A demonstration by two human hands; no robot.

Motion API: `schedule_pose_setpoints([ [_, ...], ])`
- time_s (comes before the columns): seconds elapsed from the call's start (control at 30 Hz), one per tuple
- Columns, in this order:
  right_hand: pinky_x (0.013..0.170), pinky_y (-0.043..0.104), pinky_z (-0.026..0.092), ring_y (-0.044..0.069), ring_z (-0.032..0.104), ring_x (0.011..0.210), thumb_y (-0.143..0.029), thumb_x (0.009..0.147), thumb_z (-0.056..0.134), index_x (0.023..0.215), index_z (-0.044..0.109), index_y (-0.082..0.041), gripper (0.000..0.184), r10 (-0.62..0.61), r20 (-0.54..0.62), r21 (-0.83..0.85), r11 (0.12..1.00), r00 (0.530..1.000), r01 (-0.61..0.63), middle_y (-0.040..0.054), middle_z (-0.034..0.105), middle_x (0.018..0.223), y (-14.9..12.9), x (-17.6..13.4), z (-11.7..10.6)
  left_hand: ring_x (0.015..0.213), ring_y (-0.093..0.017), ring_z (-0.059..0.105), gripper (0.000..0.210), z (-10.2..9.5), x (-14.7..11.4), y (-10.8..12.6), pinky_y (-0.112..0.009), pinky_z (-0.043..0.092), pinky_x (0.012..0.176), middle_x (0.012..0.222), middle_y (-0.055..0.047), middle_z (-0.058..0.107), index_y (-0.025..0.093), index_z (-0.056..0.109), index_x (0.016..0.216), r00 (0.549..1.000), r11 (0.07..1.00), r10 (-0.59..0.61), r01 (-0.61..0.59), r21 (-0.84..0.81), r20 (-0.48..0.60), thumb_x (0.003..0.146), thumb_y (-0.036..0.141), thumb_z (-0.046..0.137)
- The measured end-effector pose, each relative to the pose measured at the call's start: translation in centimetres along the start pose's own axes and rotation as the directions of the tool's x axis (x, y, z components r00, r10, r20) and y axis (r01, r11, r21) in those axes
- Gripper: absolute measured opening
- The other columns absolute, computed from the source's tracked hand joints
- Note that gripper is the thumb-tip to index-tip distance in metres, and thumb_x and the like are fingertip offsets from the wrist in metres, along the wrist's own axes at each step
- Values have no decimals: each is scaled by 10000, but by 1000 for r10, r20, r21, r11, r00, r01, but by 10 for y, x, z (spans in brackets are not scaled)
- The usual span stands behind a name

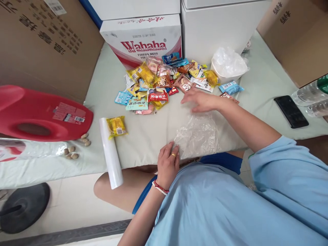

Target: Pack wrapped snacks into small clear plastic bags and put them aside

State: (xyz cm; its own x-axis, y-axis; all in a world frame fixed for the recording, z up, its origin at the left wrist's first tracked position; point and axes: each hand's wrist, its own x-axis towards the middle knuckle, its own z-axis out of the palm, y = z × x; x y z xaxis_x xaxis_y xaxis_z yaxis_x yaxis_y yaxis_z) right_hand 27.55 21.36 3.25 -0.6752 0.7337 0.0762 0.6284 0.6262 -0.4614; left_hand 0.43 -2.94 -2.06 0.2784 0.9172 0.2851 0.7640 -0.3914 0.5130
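Observation:
A flat clear plastic bag point(198, 135) lies on the cloth in front of me, near the table's edge. My left hand point(167, 162) rests at the bag's left side, fingers laid on the table edge and thumb close to the bag's corner. Just beyond the bag, my right hand point(201, 100) hovers with fingers apart and nothing in them, slightly blurred. Its fingertips point toward a brown snack packet point(183, 83) at the near right of a heap of small wrapped snacks point(164, 81). A red snack packet point(158, 95) lies at the heap's front.
To the left are a roll of plastic bags point(111, 157) overhanging the edge, a yellow packet point(117, 126), a red jug point(46, 112) and several nuts point(71, 152). A Wahaha box point(143, 39) stands behind. A white bowl point(228, 77), phone point(291, 111) and bottles point(309, 92) are at right.

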Motion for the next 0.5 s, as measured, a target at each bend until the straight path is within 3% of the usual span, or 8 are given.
schedule_pose_setpoints([
  [0.1,1129,413,393,270,551,1292,-260,705,879,1174,792,-329,482,-251,290,166,964,923,210,13,735,1267,-28,21,8,1262,-307,585,346,1,0,-1,-547,552,1061,1399,-146,642,246,670,1322,1000,1000,3,-3,3,-1,1008,194,534],
  [0.2,1072,371,437,231,613,1158,-267,775,820,966,835,-297,194,-308,331,340,921,892,191,9,784,1047,-41,33,10,1265,-307,581,358,1,-3,-2,-540,551,1064,1405,-150,639,246,671,1332,1000,1000,-3,3,2,2,1003,188,541],
  [0.27,960,335,500,198,670,981,-324,798,808,906,839,-271,125,-274,323,492,866,906,87,7,787,939,-39,40,5,1264,-309,580,363,1,-4,-2,-540,549,1065,1413,-152,638,245,673,1333,1000,1000,-10,10,4,4,1000,182,541],
  [0.33,824,303,538,173,687,827,-384,723,869,868,839,-251,198,-182,321,623,780,930,-63,-3,781,861,-29,47,0,1258,-312,584,368,1,-4,-2,-545,551,1057,1414,-147,641,255,674,1333,1000,1000,-20,20,9,0,997,180,542],
  [0.43,697,281,542,155,666,716,-413,598,947,826,825,-229,317,-26,304,739,637,952,-218,-6,763,790,-10,60,1,1253,-312,594,348,3,-2,-2,-535,562,1033,1403,-135,651,268,679,1314,999,999,-42,42,20,-20,999,200,548],
  [0.5,659,286,532,147,636,683,-419,640,940,831,810,-216,307,52,291,758,596,955,-264,3,744,765,2,70,10,1255,-308,601,328,3,0,-2,-528,559,1039,1395,-134,655,262,674,1307,997,998,-62,62,17,-37,1007,225,546],
])
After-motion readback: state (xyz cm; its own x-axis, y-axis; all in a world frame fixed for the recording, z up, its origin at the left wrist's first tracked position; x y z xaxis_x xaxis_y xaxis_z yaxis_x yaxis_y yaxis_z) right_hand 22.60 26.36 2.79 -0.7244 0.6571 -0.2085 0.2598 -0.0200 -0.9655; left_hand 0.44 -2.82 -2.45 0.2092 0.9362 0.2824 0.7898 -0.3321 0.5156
